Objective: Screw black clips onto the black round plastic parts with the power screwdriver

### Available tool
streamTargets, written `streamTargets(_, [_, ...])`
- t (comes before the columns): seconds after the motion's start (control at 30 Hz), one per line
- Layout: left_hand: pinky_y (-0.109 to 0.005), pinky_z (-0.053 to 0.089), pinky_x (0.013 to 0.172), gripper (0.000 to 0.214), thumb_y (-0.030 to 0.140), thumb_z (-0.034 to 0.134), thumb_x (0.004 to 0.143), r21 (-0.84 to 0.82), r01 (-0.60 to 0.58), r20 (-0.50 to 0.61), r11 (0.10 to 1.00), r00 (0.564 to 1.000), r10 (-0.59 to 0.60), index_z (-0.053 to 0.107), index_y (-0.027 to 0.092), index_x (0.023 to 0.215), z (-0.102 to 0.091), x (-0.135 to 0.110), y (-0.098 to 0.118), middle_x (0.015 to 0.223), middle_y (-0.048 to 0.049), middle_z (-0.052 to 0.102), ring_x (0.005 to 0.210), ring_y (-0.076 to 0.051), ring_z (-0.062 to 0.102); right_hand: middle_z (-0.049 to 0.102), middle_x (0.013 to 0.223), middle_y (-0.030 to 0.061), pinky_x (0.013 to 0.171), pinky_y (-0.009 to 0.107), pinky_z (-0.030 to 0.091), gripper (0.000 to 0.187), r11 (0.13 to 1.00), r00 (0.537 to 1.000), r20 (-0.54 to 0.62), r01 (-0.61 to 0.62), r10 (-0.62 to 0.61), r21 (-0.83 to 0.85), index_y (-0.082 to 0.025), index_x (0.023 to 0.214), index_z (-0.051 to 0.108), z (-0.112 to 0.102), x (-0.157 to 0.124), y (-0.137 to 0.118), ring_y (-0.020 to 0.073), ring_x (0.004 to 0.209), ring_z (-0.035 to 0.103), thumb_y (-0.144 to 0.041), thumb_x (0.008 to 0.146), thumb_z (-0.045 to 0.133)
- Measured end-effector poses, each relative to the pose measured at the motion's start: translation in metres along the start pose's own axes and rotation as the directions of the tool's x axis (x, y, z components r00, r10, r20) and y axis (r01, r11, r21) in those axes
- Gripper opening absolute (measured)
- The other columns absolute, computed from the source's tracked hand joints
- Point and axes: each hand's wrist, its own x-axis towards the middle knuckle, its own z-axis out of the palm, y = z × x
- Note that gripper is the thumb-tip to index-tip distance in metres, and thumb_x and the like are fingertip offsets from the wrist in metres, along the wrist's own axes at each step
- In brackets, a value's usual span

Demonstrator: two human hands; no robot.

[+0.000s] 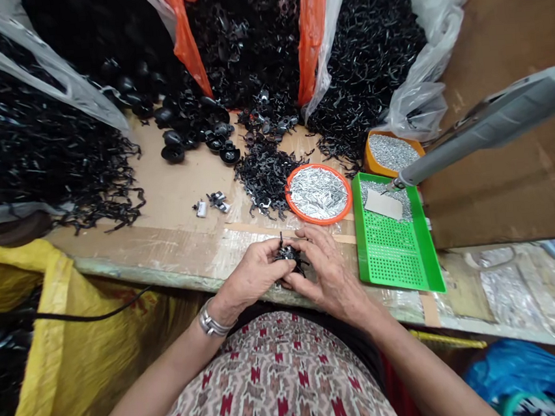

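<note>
Both hands meet at the near edge of the workbench (pixel 177 237). My left hand (pixel 254 275) and my right hand (pixel 325 269) pinch the same small black plastic part (pixel 289 254) between their fingertips. A metal watch band sits on my left wrist. Just beyond my hands lies a loose heap of small black clips (pixel 264 173). An orange dish of shiny metal pins (pixel 318 192) stands to the right of that heap.
A green perforated tray (pixel 394 249) holds pins and a white card; an orange tub of pins (pixel 392 151) stands behind it. Plastic bags of black parts (pixel 365 55) fill the back. Round black caps (pixel 191 128) spill out. A grey lamp arm (pixel 490 125) crosses right. Yellow sack (pixel 49 334) hangs left.
</note>
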Motion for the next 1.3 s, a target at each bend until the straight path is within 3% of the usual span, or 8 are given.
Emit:
streamTargets(0.17, [-0.032,0.059,0.062,0.025,0.020,0.079,0.073,-0.412,0.157,-0.071,0.898,0.976,-0.204,0.070,0.009,0.094,0.000,0.001,-0.001,0.088,-0.0083,0.071,0.068,-0.020,0.071,0.054,0.146,0.0160,0.114,0.064,0.044,0.053,0.996,0.956,-0.281,-0.077,0.089,0.053,-0.023,0.142,0.052,-0.020,-0.002,0.001,0.0338,0.141,0.049,-0.030,0.092,0.069])
streamTargets(0.33, [-0.035,0.063,0.068,0.020,0.014,0.080,0.072,-0.606,0.199,-0.092,0.770,0.944,-0.316,0.064,0.009,0.083,-0.001,0.001,0.000,0.087,-0.0144,0.073,0.077,-0.030,0.077,0.064,0.129,0.0095,0.105,0.054,0.054,0.045,0.936,0.564,-0.749,-0.159,0.347,0.314,-0.023,0.130,0.062,-0.068,0.003,0.034,0.0268,0.122,0.062,-0.032,0.088,0.074])
streamTargets(0.4, [-0.033,0.063,0.066,0.019,0.013,0.079,0.073,-0.628,0.219,-0.061,0.747,0.943,-0.327,0.065,0.009,0.084,0.001,0.000,0.000,0.089,-0.0150,0.074,0.077,-0.030,0.078,0.067,0.119,0.0072,0.104,0.053,0.054,0.038,0.921,0.512,-0.768,-0.157,0.385,0.357,-0.024,0.123,0.066,-0.082,0.004,0.040,0.0250,0.114,0.066,-0.033,0.088,0.074])
streamTargets(0.67, [-0.035,0.065,0.070,0.006,0.006,0.073,0.076,-0.686,0.174,-0.087,0.707,0.944,-0.317,0.067,0.009,0.078,0.015,0.001,-0.001,0.085,-0.0106,0.075,0.076,-0.023,0.074,0.057,0.130,0.0117,0.106,0.060,0.049,0.042,0.999,0.919,-0.394,0.028,-0.019,0.016,-0.025,0.128,0.063,-0.031,-0.010,-0.013,0.0314,0.126,0.055,-0.024,0.087,0.073])
streamTargets(0.87, [-0.017,0.054,0.055,0.015,-0.003,0.066,0.074,-0.737,0.117,-0.186,0.666,0.912,-0.366,0.064,0.012,0.073,0.025,0.003,-0.002,0.072,-0.0006,0.066,0.062,-0.009,0.062,0.055,0.136,0.0145,0.108,0.060,0.048,0.036,0.988,0.943,-0.326,0.011,-0.061,-0.153,-0.023,0.127,0.063,0.019,-0.015,-0.016,0.0351,0.135,0.046,-0.025,0.092,0.069])
streamTargets(1.03, [-0.027,0.062,0.065,0.025,0.002,0.078,0.071,-0.616,0.060,-0.203,0.785,0.951,-0.232,0.068,0.013,0.090,0.024,-0.003,0.000,0.086,-0.0034,0.071,0.075,-0.015,0.069,0.053,0.141,0.0147,0.109,0.061,0.047,0.043,0.995,0.937,-0.343,0.043,-0.072,-0.089,-0.022,0.131,0.061,-0.003,-0.020,-0.011,0.0340,0.134,0.050,-0.031,0.090,0.071])
streamTargets(1.1, [-0.035,0.064,0.071,0.034,0.010,0.083,0.070,-0.491,0.008,-0.222,0.871,0.966,-0.134,0.069,0.014,0.101,0.023,-0.003,-0.002,0.093,-0.0049,0.071,0.080,-0.019,0.070,0.056,0.138,0.0133,0.108,0.061,0.048,0.050,0.998,0.874,-0.483,0.055,-0.061,-0.026,-0.023,0.136,0.058,-0.024,-0.018,-0.004,0.0326,0.131,0.054,-0.032,0.089,0.072])
streamTargets(1.3, [-0.034,0.063,0.082,0.052,0.016,0.083,0.074,-0.089,-0.108,-0.227,0.990,0.970,0.086,0.066,0.017,0.123,0.026,-0.004,-0.017,0.110,-0.0069,0.069,0.097,-0.020,0.066,0.060,0.134,0.0120,0.102,0.049,0.055,0.054,0.965,0.477,-0.844,-0.040,0.246,0.259,-0.023,0.137,0.055,-0.086,0.011,0.075,0.0266,0.127,0.060,-0.040,0.089,0.071])
